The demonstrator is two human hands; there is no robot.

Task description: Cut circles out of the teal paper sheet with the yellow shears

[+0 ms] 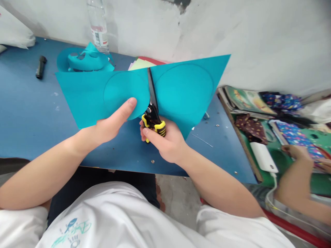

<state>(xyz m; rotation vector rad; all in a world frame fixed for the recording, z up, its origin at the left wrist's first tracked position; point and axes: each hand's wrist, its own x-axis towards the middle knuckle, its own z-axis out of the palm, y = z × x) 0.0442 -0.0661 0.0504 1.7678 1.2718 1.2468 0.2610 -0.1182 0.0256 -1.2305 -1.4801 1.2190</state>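
Observation:
A teal sheet [186,93] is held up above the blue table, with two round outlines drawn on it. My left hand [116,119] pinches its left part, thumb on top and fingers hidden beneath. In my right hand [165,137] are black and yellow scissors [152,119], their blades pointing away from me across the sheet between the two circles. A cut edge curves along the lower right of the left circle, beside the blades.
Teal scraps [89,60], a clear bottle [98,27] and a black cylinder [40,67] lie or stand toward the back left. Coloured sheets [143,64] lie behind. At right, a green table holds magazines [250,100], a white power bank [263,157] and another person's arm.

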